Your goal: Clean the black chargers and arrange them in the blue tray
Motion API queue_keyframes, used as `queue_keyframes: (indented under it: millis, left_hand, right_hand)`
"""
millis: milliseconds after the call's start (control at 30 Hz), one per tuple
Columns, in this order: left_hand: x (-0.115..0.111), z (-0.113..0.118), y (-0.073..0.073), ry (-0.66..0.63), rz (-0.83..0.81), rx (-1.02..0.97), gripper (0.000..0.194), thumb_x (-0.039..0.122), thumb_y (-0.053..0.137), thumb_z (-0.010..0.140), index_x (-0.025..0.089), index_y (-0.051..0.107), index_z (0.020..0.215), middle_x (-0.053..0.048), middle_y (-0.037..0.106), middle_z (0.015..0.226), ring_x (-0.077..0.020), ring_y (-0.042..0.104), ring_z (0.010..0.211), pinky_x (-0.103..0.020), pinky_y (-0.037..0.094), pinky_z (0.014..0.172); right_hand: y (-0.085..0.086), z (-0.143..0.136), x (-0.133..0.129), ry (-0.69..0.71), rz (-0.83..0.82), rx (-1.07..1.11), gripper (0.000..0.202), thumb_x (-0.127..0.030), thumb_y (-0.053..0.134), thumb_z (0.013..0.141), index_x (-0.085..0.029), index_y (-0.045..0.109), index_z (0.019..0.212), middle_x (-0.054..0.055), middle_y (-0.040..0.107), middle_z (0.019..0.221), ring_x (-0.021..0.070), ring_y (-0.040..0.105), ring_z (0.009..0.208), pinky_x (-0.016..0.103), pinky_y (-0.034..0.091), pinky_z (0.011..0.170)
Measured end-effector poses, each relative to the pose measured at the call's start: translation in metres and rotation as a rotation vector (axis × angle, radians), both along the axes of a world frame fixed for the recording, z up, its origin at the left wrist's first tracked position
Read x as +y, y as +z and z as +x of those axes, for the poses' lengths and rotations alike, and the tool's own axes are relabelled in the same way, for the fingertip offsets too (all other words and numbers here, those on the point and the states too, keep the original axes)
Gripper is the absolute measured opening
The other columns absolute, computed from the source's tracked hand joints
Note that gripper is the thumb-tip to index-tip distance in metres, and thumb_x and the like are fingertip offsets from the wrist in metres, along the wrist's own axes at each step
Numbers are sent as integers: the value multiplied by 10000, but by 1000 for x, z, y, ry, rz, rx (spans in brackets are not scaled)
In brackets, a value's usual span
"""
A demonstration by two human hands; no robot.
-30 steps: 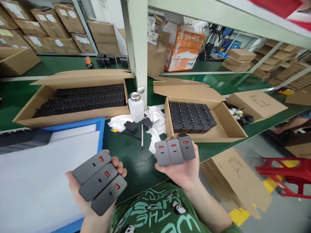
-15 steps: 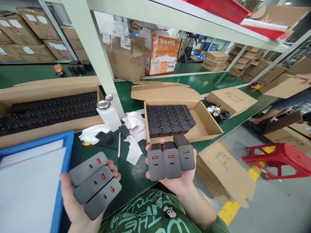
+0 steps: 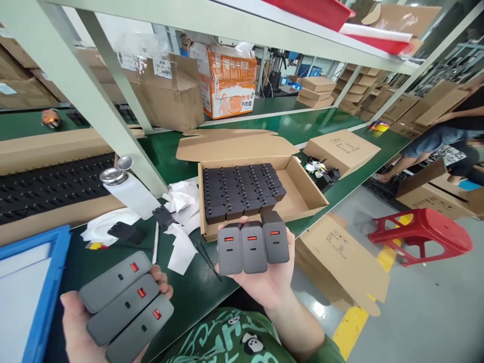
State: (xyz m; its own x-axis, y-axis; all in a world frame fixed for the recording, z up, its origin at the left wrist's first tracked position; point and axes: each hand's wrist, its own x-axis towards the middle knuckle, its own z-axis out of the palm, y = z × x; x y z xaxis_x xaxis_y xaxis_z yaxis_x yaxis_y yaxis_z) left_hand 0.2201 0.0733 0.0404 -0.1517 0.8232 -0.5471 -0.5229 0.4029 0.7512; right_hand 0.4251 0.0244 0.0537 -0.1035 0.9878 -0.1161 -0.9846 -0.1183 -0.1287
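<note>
Three grey chargers [image 3: 123, 305], each with a red USB port and a small dark port, lie side by side in my left hand [image 3: 75, 322], its thumb and fingers closed about them. My right hand [image 3: 270, 287] grips three more chargers [image 3: 253, 249], port faces toward me, the rightmost one set slightly higher. Just beyond my right hand, an open cardboard box [image 3: 306, 191] holds rows of black chargers [image 3: 242, 191] with their prongs up; its right end shows bare cardboard.
At the left stand a blue-rimmed tray [image 3: 56, 282], a long box of black chargers [image 3: 53, 186] and a white pump bottle [image 3: 132, 191]. White cloths [image 3: 181, 201] and a pen [image 3: 155, 242] lie nearby. A red stool [image 3: 423, 234] is at right; a person [image 3: 434, 136] works beyond.
The view has swung to the right, so the bench things appear further left. Both hands still hold their three chargers; my left hand sits lower and further left in view.
</note>
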Motion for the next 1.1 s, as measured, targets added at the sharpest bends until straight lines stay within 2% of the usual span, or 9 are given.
queue_keyframes:
  millis: [133,233,333,433,600,733,933,1033,1100]
  left_hand:
    - [-2,5,0,-64,48,59,768,844,679,446,233,740,908,-77,672,755,-242,603,661,-335,598,515]
    - [3,4,-6,-191,116,-16,756,823,708,464,243,736,948,-68,652,714,-225,587,587,-344,579,471]
    - [11,9,-9,-572,266,-393,701,778,692,574,238,735,1018,-69,629,697,-186,550,496,-326,531,418]
    - [10,26,-3,-976,328,-859,664,736,663,673,233,706,1105,-49,593,700,-162,543,487,-314,520,453]
    - [-1,57,12,-851,238,-927,571,708,598,793,211,654,1069,-1,512,643,-136,515,470,-253,476,452]
    - [-1,55,1,-756,250,-921,557,709,520,838,212,632,1063,30,468,584,-101,381,349,-238,387,355]
    - [4,33,-6,-628,266,-916,512,660,430,910,204,571,1096,45,442,598,-83,289,322,-228,271,319]
    - [4,25,0,-539,277,-927,409,558,459,940,203,557,1117,38,461,613,-85,360,359,-205,271,334]
    - [3,20,4,-479,291,-1004,311,439,486,948,196,548,1132,37,494,618,-83,434,385,-180,287,338]
  right_hand:
    - [-1,9,-5,-59,-27,-17,528,-652,621,706,-274,560,1070,74,629,1252,248,588,1128,427,470,923]
    - [-5,12,-9,-107,-41,-84,515,-650,638,708,-273,582,1054,72,647,1225,265,600,1133,432,488,906]
    - [-10,8,-12,-302,-46,-285,463,-553,678,724,-270,600,1082,62,671,1132,276,622,1082,418,506,873]
    - [-18,-2,-13,-505,-34,-552,479,-422,729,705,-275,591,1139,53,651,1134,264,620,1038,404,504,877]
    - [-23,-17,-16,-674,-24,-1005,477,-357,759,697,-282,575,1131,55,523,1299,260,556,1128,399,444,972]
    - [-23,-23,-18,-596,80,-1228,453,-338,742,745,-290,555,1155,69,485,1316,279,505,1203,434,395,1033]
    - [-29,-36,-18,-516,139,-1328,419,-327,715,773,-284,561,1161,80,477,1304,286,448,1276,427,385,1055]
    - [-32,-36,-19,-465,150,-1401,473,-296,757,733,-285,569,1167,80,461,1331,294,406,1324,411,374,1061]
    - [-32,-32,-18,-407,91,-1316,496,-301,788,695,-286,587,1148,69,484,1325,289,465,1266,388,410,1014]
